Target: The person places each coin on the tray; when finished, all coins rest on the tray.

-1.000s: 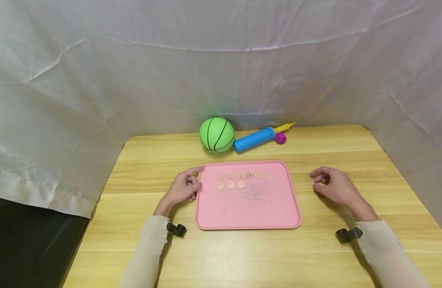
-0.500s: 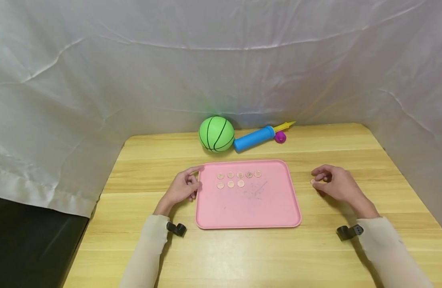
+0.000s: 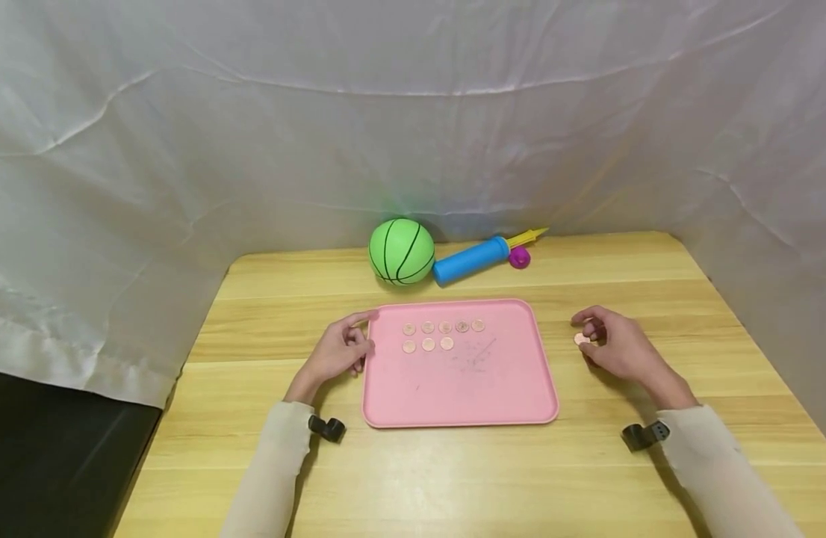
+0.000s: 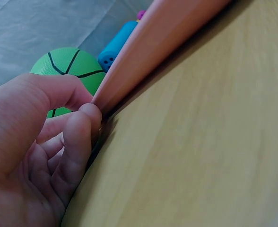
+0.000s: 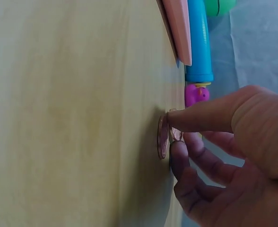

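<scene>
On the left, my left hand (image 3: pixel 335 350) grips the left rim of a pink tray (image 3: pixel 487 400); in the left wrist view its thumb and fingers meet at the tray edge (image 4: pixel 129 66). Several copper-coloured coins (image 3: pixel 429 344) lie flat in the tray in two rows, toward its far left. My right hand (image 3: pixel 621 345) is low over the table, right of the tray. In the right wrist view it pinches a tilted coin (image 5: pixel 177 134) between thumb and fingers. Right beside that, a second coin (image 5: pixel 162 137) shows close to the tabletop.
A green ball (image 3: pixel 401 252) with black lines sits at the back of the wooden table (image 3: pixel 413 486). Beside it lie a blue hand pump (image 3: pixel 471 260) with a yellow nozzle and a small purple toy (image 3: pixel 519 258). A grey curtain (image 3: pixel 413 149) hangs behind.
My right hand has shifted slightly left, and more of a coin shows at its fingertips. The left hand stays on the tray rim. The coins in the tray keep their places.
</scene>
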`<state>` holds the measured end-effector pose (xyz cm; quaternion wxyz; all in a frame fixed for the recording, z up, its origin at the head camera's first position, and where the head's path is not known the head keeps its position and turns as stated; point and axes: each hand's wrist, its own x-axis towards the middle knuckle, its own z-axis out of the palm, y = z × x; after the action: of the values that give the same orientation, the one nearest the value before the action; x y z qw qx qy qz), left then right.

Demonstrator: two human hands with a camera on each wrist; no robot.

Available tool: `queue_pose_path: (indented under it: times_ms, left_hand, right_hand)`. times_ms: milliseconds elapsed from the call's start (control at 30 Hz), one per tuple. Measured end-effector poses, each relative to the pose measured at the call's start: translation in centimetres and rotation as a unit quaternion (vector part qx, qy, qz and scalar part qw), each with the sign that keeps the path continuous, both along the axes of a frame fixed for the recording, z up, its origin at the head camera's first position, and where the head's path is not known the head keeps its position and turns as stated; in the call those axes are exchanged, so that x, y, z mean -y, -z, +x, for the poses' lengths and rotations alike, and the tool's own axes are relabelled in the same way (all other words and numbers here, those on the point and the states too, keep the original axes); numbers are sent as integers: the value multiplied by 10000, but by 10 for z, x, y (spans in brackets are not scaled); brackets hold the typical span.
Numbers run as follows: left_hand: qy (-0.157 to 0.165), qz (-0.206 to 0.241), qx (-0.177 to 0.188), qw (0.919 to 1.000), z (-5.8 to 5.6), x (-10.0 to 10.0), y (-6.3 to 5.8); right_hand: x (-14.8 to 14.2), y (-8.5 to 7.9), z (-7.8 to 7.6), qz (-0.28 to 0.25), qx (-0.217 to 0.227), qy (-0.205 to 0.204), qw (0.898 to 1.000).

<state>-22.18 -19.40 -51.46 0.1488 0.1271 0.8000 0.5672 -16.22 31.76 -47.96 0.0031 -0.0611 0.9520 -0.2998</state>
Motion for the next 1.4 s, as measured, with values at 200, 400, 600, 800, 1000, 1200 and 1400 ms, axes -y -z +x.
queue_pose_path:
  times_ms: [200,400,600,800,1000,1200,1400]
  left_hand:
    - [-14,-62,-44,10000,0,0,0]
    - [-39,-133,-17,9999,1,0,-1]
    - [-4,-71,13,10000,2,-1,0]
    - [21,-4,-63,10000,2,-2,-1]
    - [10,-32,-94,10000,1,-1,1]
    - [-8,-20,-65,10000,1,-1,2]
    - [2,-2,-84,10000,0,-1,1]
  right_hand:
    - [1,-1,2,-94,-137,61,9998]
    - [4,-1,4,-278,-10,177,9995]
    - [15,-9,4,-765,18,161,9969]
    - [28,-20,2,-1061,81,92,9943]
    - [42,-25,-1,-1367,120,-142,9904]
    - [58,-24,-10,-1443,247,-173,9891]
    - [77,-25,-16,-1662,353,-230,9852]
